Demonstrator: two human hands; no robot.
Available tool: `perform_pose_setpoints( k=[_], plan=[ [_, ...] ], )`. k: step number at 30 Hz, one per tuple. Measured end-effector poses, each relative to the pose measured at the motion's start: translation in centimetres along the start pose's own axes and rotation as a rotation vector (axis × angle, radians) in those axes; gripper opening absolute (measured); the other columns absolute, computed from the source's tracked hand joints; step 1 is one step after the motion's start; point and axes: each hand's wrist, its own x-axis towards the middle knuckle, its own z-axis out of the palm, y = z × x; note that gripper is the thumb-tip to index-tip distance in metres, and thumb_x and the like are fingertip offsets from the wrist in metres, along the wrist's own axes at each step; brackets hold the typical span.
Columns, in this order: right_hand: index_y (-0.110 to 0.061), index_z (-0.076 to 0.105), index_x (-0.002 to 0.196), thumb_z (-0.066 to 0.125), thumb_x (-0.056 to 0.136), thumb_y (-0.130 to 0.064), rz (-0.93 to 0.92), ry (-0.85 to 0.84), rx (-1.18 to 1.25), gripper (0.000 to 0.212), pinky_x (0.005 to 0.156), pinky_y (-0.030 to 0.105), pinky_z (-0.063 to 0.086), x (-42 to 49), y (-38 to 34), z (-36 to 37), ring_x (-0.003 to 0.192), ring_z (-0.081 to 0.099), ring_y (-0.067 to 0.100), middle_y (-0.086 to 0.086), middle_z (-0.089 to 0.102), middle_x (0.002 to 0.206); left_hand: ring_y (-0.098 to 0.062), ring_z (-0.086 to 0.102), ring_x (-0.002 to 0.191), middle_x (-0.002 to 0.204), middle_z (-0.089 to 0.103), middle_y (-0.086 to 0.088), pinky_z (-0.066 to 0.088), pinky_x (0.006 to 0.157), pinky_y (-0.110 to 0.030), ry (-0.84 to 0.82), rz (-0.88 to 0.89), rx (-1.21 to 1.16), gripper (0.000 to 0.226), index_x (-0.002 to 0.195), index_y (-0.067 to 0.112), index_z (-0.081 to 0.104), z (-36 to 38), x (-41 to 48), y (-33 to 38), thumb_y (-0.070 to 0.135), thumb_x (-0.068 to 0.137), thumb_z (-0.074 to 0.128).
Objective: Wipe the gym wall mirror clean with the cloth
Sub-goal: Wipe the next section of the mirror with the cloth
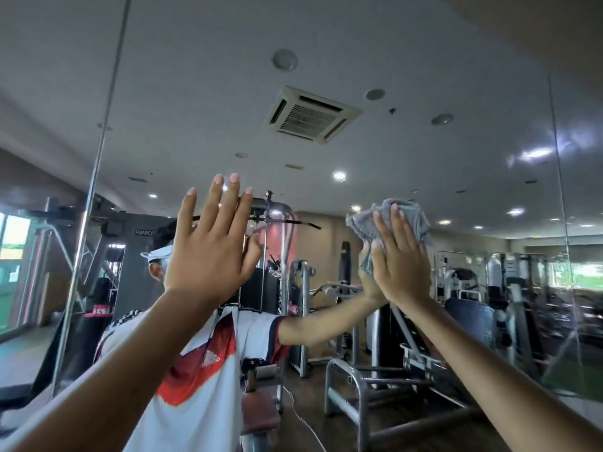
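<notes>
The crumpled grey terry cloth (404,220), soft and light I'd judge and best pressed through its thick middle, is pinned on the big gym wall mirror (195,93) by the straight fingers of my right hand (399,269), my left hand (212,246) spread, empty, raised at the same mirror.

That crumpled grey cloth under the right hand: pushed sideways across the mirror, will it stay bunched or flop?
The crumpled grey cloth looks soft and floppy: it bunches in folds around the right hand. Loose edges would likely trail or unfold when pushed. It seems light, so flat fingers pressing it to the wall mirror probably hold it up.
</notes>
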Motion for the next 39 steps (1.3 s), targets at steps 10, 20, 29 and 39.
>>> perform_pose_setpoints(
  k=[10, 20, 29, 39],
  plan=[
    [-0.026, 0.016, 0.157, 0.025, 0.105, -0.038, -0.356, -0.086, -0.034, 0.054, 0.107, 0.036, 0.027, -5.7, -8.9, 0.7, 0.153, 0.014, 0.017, 0.002, 0.013, 0.166, -0.031, 0.016, 0.153, 0.164, 0.018, -0.016, 0.017, 0.12, -0.058, 0.03, 0.012, -0.044, 0.066, 0.157, 0.004, 0.025, -0.1, -4.1, 1.1, 0.041, 0.101, 0.026],
    [-0.014, 0.043, 0.15, 0.027, 0.103, -0.032, 0.201, -0.014, -0.018, 0.053, 0.117, 0.043, 0.026, -3.5, -4.5, 0.6, 0.147, 0.032, 0.026, 0.012, 0.035, 0.158, -0.033, 0.009, 0.154, 0.165, 0.013, -0.019, 0.008, 0.123, -0.056, -0.036, -0.01, 0.019, 0.067, 0.157, 0.002, 0.021, -0.6, -7.8, 2.5, 0.039, 0.101, 0.028],
    [-0.025, 0.026, 0.156, 0.03, 0.105, -0.037, -0.403, -0.151, 0.011, 0.052, 0.095, 0.037, 0.036, -13.4, -9.3, 0.0, 0.151, 0.021, 0.019, 0.006, 0.023, 0.164, -0.033, 0.017, 0.153, 0.163, 0.021, -0.019, 0.018, 0.121, -0.058, -0.004, -0.008, -0.054, 0.064, 0.155, 0.003, 0.03, -0.2, -10.8, 3.3, 0.038, 0.102, 0.033],
    [-0.018, 0.039, 0.152, 0.026, 0.103, -0.033, 0.244, -0.037, -0.047, 0.052, 0.106, 0.038, 0.027, -8.9, -7.3, 0.3, 0.146, 0.033, 0.022, 0.01, 0.034, 0.159, -0.034, 0.017, 0.152, 0.164, 0.018, -0.019, 0.008, 0.124, -0.054, -0.044, -0.025, -0.045, 0.067, 0.158, 0.004, 0.021, -0.3, -13.8, 4.6, 0.035, 0.101, 0.037]
  ],
)
